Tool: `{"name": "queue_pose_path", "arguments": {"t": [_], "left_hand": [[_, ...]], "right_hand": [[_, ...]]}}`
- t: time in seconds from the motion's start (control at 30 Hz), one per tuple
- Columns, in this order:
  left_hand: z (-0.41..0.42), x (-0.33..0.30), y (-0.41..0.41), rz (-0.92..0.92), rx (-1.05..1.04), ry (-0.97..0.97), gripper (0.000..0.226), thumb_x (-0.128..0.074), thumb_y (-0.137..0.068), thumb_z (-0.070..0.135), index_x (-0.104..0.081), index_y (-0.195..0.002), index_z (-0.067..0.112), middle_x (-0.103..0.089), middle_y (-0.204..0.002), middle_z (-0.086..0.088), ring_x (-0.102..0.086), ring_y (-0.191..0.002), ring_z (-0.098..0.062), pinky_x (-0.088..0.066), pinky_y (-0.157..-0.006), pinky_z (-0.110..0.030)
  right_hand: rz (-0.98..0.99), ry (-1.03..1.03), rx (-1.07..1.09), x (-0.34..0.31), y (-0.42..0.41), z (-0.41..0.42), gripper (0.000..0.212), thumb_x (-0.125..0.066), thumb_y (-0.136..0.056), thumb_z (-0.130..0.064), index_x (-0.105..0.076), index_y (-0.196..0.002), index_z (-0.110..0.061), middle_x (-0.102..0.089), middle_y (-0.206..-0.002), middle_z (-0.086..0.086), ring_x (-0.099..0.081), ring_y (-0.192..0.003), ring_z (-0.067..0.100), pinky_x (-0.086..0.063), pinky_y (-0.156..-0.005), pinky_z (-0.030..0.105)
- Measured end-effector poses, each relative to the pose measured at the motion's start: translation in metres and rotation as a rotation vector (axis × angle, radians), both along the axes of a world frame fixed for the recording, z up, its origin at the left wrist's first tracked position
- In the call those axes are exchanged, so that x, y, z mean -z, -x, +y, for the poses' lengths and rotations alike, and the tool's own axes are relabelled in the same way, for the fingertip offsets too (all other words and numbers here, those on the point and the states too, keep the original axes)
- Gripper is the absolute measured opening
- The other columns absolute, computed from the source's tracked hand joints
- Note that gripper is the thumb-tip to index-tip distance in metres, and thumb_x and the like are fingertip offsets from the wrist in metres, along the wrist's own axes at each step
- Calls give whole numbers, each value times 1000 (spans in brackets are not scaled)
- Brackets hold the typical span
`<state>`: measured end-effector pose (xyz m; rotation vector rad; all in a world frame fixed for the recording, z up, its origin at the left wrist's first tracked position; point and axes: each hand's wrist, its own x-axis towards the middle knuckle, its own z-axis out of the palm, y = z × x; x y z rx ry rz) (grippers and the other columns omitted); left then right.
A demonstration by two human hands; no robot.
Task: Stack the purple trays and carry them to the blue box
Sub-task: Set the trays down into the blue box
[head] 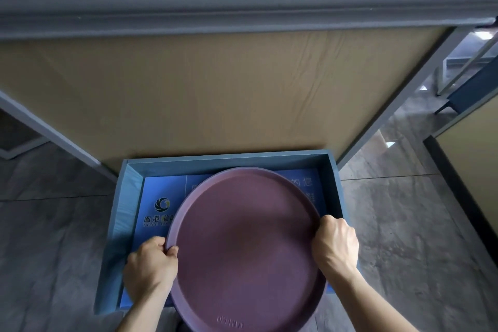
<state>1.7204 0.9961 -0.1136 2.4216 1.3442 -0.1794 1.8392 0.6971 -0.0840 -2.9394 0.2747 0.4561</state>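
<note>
A round purple tray (246,246) fills the lower middle of the head view, held level above the blue box (126,197). My left hand (149,268) grips its left rim, and my right hand (336,246) grips its right rim. Whether more trays sit stacked under the top one is hidden. The blue box stands on the floor, open at the top, with a blue printed sheet (159,210) lying on its bottom. The tray covers most of the box's inside.
A table with a grey edge (242,3) and tan panel (215,94) stands right behind the box, with grey legs at both sides. Grey tiled floor (398,224) lies left and right. More furniture stands at the far right.
</note>
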Motion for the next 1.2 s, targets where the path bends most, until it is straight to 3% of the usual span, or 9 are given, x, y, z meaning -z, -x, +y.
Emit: {"name": "queue_pose_path", "arguments": {"t": [0.07, 0.13, 0.3, 0.63, 0.8, 0.9, 0.97, 1.07, 1.2], "left_hand": [[-2, -1, -1, 15, -3, -6, 19, -73, -79, 39, -67, -77, 21, -74, -78, -2, -65, -79, -33, -48, -57, -31], [-3, -3, -2, 16, -14, -5, 21, -74, -79, 37, -65, -71, 20, -73, -75, -3, -65, -77, -33, -43, -55, -30], [-6, -7, -3, -19, -52, -3, 14, -76, -78, 37, -71, -89, 30, -77, -88, 1, -66, -86, -31, -44, -59, -30], [-3, -18, -4, -23, -17, 26, 13, -76, -79, 38, -67, -80, 29, -75, -85, 4, -61, -79, -27, -45, -61, -30], [-1, -18, -4, -36, -5, 50, 19, -78, -76, 39, -61, -73, 31, -75, -84, 4, -65, -81, -28, -47, -63, -31], [4, -19, -5, -30, 18, 56, 23, -79, -75, 40, -58, -71, 32, -75, -82, 4, -65, -80, -28, -48, -62, -30], [5, -20, -6, -20, 37, 55, 22, -80, -75, 40, -59, -73, 31, -74, -79, 5, -63, -76, -25, -47, -60, -30], [3, -18, -5, -25, 51, 30, 22, -81, -74, 40, -63, -80, 29, -70, -87, 0, -61, -77, -26, -48, -60, -32], [8, -14, -3, -19, 38, 19, 40, -82, -70, 41, -55, -96, 28, -63, -105, -3, -58, -83, -27, -45, -63, -34]], "right_hand": [[-6, -4, 6, 1, -1, -1, 20, -43, -81, 4, -46, -71, -13, -39, -62, -1, -65, -81, 32, -40, -60, 33], [-16, -17, 17, 1, -3, -2, 19, -44, -82, 3, -46, -71, -13, -50, -68, 4, -65, -83, 32, -40, -61, 32], [0, -24, 27, -2, -6, -1, 18, -45, -82, 2, -53, -74, -12, -67, -87, 11, -66, -86, 34, -41, -62, 32], [2, -45, 46, -4, -4, -1, 17, -47, -81, 1, -47, -70, -13, -66, -83, 11, -65, -82, 34, -40, -61, 31], [-11, -50, 58, -4, -3, 1, 34, -46, -81, 1, -30, -58, -19, -64, -82, 11, -63, -80, 34, -40, -62, 32], [-2, -43, 44, -3, -4, 2, 29, -46, -81, 1, -35, -60, -16, -66, -84, 12, -64, -81, 34, -40, -62, 32], [9, -38, 45, -5, -4, 2, 20, -46, -81, 1, -43, -67, -13, -64, -80, 11, -59, -75, 33, -40, -62, 32], [23, -34, 35, -6, -4, 2, 18, -46, -81, 1, -45, -68, -13, -45, -64, 3, -47, -67, 28, -41, -61, 32], [29, -30, 34, -3, -5, 2, 21, -47, -81, 0, -43, -65, -13, -37, -60, -1, -46, -67, 28, -41, -61, 32]]}}
